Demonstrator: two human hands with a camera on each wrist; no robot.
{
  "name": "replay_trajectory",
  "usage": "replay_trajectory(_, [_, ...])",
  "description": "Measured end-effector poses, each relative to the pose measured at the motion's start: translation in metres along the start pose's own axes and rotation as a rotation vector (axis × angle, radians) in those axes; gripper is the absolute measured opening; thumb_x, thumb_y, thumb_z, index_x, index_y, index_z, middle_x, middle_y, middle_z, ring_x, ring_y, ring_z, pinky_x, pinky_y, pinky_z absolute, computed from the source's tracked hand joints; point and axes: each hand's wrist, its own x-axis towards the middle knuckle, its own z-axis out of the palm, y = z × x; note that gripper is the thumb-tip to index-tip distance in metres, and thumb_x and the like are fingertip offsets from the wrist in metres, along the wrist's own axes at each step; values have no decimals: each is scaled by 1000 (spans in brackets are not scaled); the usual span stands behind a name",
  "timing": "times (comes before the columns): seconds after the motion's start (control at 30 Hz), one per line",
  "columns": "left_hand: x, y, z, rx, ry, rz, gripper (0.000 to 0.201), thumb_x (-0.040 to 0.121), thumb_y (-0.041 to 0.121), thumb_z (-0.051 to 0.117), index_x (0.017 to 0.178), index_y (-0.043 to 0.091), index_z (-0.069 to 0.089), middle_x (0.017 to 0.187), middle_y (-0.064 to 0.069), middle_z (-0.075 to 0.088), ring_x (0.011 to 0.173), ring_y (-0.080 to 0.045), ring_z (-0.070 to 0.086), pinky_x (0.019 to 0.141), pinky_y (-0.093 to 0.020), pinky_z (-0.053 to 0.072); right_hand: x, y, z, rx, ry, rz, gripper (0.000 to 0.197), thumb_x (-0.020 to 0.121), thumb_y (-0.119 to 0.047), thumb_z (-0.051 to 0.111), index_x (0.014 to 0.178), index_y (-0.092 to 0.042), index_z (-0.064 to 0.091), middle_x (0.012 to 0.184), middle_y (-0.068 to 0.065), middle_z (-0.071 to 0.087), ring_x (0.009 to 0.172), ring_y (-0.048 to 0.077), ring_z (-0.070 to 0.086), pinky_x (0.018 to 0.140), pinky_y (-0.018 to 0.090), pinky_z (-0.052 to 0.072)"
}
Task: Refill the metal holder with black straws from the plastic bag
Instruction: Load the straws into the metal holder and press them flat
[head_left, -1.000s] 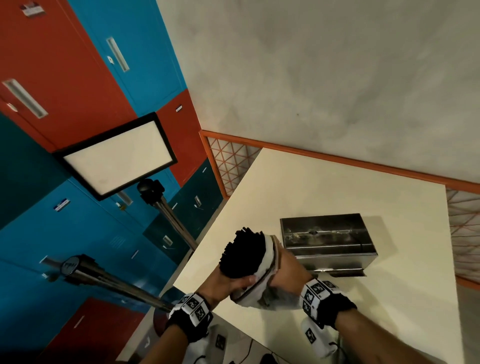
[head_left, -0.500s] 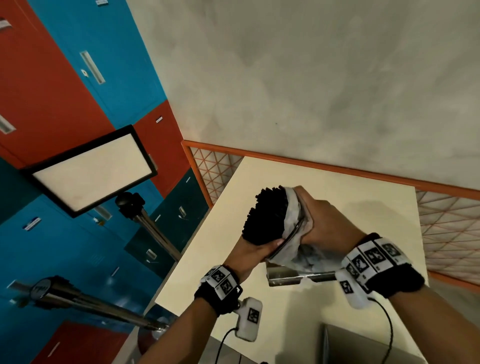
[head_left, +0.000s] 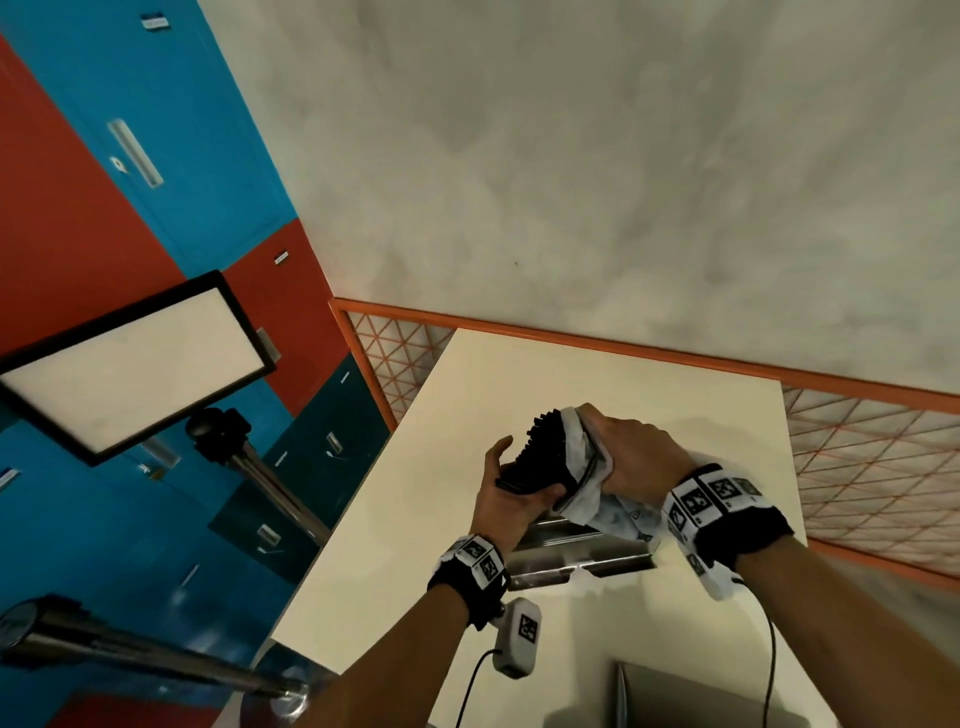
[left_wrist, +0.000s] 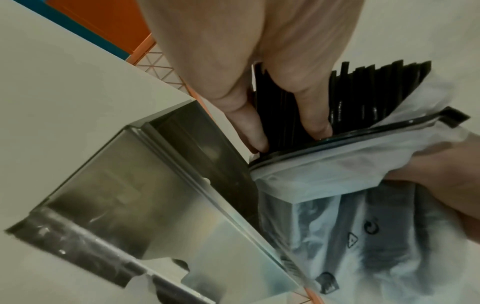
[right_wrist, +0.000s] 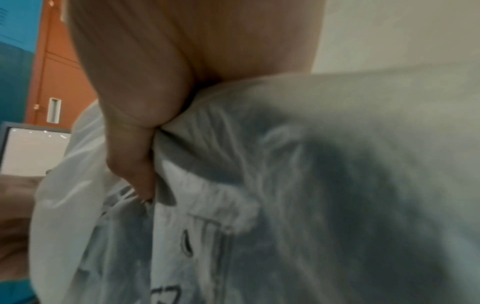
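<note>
A bundle of black straws (head_left: 540, 457) sticks out of the mouth of a clear plastic bag (head_left: 597, 499), held above the table. My left hand (head_left: 511, 493) grips the bundle from the left, fingers curled into the straws (left_wrist: 363, 96) at the bag's zip edge. My right hand (head_left: 631, 457) clutches the crumpled bag (right_wrist: 233, 185) from the right. The metal holder (head_left: 576, 551), a shiny open box, stands on the table directly below both hands; its open top (left_wrist: 207, 148) lies just under the bag (left_wrist: 350, 216).
The cream table (head_left: 649, 374) runs to an orange-railed mesh fence (head_left: 857, 467) at the back and right. A grey flat object (head_left: 701, 696) lies at the near edge. A framed panel on a stand (head_left: 130, 364) and coloured lockers (head_left: 104, 182) are left.
Both hands have raised the bag and straws from beside the holder to above it. The left hand has shifted further up the bundle, and more of the straws stand out of the bag.
</note>
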Motion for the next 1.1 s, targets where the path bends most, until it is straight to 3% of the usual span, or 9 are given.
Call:
replay_trajectory(0.1, [3,-6,-2,13,29,-89,89,56,38,98,130,41,49,113,-5,70,103,-20,71,89,-42,59,3,5,7,-6,-23,10,66,72,-46,67,124,-31,30,84,-9,57,74,24,61,63,34,45])
replay_trajectory(0.17, [3,-4,-4,-105,49,-167,71,65,20,96,123,29,57,120,-11,66,104,-25,71,85,-46,61,3,7,9,1,-18,22,64,73,-44,66,125,-31,29,86,-6,61,76,27,63,64,37,48])
replay_trajectory(0.23, [3,-3,-3,-218,52,-215,56,76,6,86,123,14,57,126,-16,63,101,-24,71,78,-39,62,4,10,12,20,-21,35,64,73,-45,66,124,-33,29,86,-5,63,76,28,64,66,39,50])
replay_trajectory(0.4, [-2,3,3,-384,98,-319,57,79,36,81,126,12,58,123,-14,68,105,-31,72,77,-42,62,1,17,15,20,-49,43,61,74,-51,64,122,-34,30,83,-9,62,72,22,62,69,37,50])
replay_trajectory(0.5, [-2,9,3,-445,136,-343,44,94,44,65,121,10,60,117,-14,70,102,-35,72,74,-43,61,1,17,13,-28,-65,11,57,76,-53,61,119,-32,30,80,-14,54,68,17,55,68,34,44])
replay_trajectory(0.6, [3,12,1,-517,155,-416,48,101,55,46,125,14,58,118,-12,66,105,-37,68,77,-46,61,4,13,6,-84,-72,-25,52,79,-50,58,117,-28,32,84,-11,59,70,19,58,70,35,46])
replay_trajectory(0.9, [6,18,13,-523,101,-437,53,105,53,37,124,13,66,113,-13,75,107,-33,70,90,-47,58,14,-9,-11,-303,31,-153,42,85,-36,51,119,-27,29,80,-11,55,64,18,55,68,36,44])
replay_trajectory(1.0, [9,15,16,-499,86,-450,52,105,52,37,120,13,68,114,-13,74,105,-32,70,84,-45,60,19,-9,-14,-328,5,-167,44,85,-33,50,121,-26,26,85,-8,59,71,21,59,69,36,38])
replay_trajectory(1.1, [11,3,16,-435,97,-494,50,101,54,47,120,13,68,118,-15,72,108,-35,69,91,-51,58,20,-4,1,-314,-70,-138,46,86,-35,51,124,-28,25,88,-6,60,74,22,59,72,39,37])
